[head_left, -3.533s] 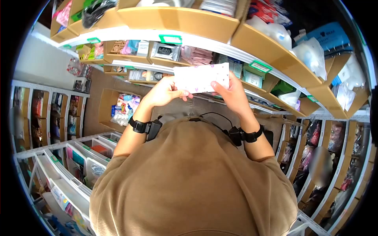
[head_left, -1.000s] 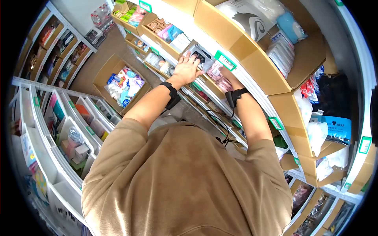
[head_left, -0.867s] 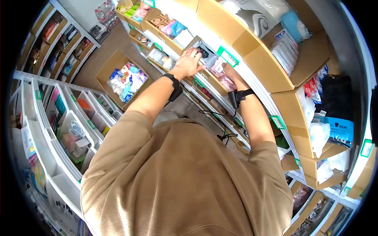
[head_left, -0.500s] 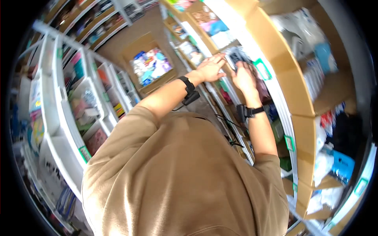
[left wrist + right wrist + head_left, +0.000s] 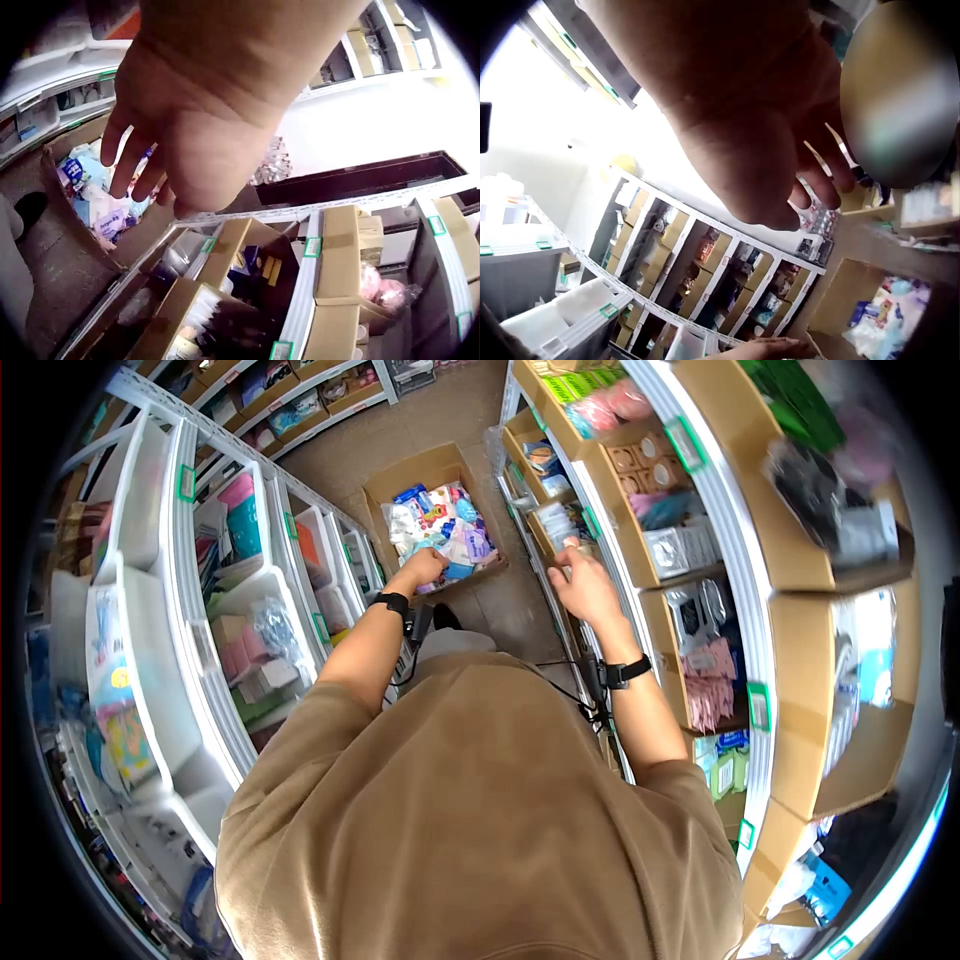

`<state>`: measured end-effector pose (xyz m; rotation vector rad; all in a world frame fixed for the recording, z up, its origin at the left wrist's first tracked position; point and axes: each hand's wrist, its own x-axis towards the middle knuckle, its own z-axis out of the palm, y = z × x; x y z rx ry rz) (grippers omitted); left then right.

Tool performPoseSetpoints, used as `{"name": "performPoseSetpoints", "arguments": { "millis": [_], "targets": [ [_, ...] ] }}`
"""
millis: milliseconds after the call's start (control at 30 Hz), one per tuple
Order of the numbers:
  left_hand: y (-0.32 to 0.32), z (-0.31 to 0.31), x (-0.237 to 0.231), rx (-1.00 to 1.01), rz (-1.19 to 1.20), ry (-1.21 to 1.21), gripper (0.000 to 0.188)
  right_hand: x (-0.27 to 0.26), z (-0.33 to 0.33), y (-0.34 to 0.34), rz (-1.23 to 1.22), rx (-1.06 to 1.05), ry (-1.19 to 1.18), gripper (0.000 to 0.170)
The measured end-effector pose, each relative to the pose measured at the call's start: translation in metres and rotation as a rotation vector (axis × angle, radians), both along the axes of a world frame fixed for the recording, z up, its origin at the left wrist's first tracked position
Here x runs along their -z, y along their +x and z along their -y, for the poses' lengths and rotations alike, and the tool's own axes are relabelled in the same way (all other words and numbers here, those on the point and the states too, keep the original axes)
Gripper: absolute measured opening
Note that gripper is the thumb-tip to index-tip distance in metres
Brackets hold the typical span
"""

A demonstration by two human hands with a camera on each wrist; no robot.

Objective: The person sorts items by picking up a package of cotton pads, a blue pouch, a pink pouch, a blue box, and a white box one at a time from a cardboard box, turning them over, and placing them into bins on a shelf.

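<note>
My left hand hangs in front of an open cardboard carton on the floor and overlaps its near left edge in the head view. Its fingers are loosely bent with nothing between them, as the left wrist view also shows. Several soft plastic packets in white, blue and lilac fill the carton. On the other side, my right hand is held in the aisle close to the shelf front, fingers loosely bent and holding nothing. The nearest shelf bin has pink packets and a grey-black packet.
Shelves with cardboard bins line the right side, their green-framed labels facing the aisle. White plastic bins stand along the left. A black cable hangs by the right wrist. Another shelf stands at the far end.
Earlier both hands held a white patterned packet, then reached into the bin of pink and grey packets. Now both hands are out of it, and the view has turned left toward the carton.
</note>
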<state>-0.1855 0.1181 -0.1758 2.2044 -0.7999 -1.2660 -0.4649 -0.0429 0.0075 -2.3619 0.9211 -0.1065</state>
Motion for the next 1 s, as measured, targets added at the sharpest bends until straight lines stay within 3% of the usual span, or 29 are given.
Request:
{"name": "performPoseSetpoints", "arguments": {
  "millis": [233,300,400,567,700,767,800,900,967,1000],
  "targets": [
    [0.043,0.023,0.068,-0.049,-0.046,-0.005,0.030,0.137,0.027,0.113,-0.248,-0.104,0.173,0.031],
    [0.044,0.019,0.070,0.033,0.011,-0.010,0.030,0.183,0.034,0.130,-0.282,-0.056,0.349,0.032],
    [0.057,0.018,0.095,0.018,-0.002,0.133,0.031,0.256,0.050,0.145,-0.383,-0.013,0.414,0.035],
    [0.085,0.020,0.219,-0.031,0.035,0.182,0.030,0.382,0.078,0.164,-0.457,0.009,0.484,0.038],
    [0.101,0.044,0.324,0.045,-0.049,0.311,0.034,0.463,0.087,0.159,-0.480,0.056,0.498,0.043],
    [0.104,0.059,0.375,0.033,-0.005,0.320,0.045,0.485,0.093,0.163,-0.505,0.090,0.541,0.042],
    [0.104,0.059,0.436,0.057,-0.048,0.324,0.055,0.491,0.097,0.170,-0.515,0.084,0.543,0.042],
    [0.110,0.095,0.477,0.016,-0.018,0.249,0.057,0.500,0.104,0.181,-0.626,0.064,0.572,0.045],
    [0.112,0.112,0.517,-0.002,-0.054,0.329,0.059,0.512,0.107,0.179,-0.591,0.170,0.705,0.051],
    [0.111,0.117,0.533,0.013,-0.069,0.342,0.062,0.518,0.107,0.176,-0.607,0.114,0.611,0.051]
  ]
}}
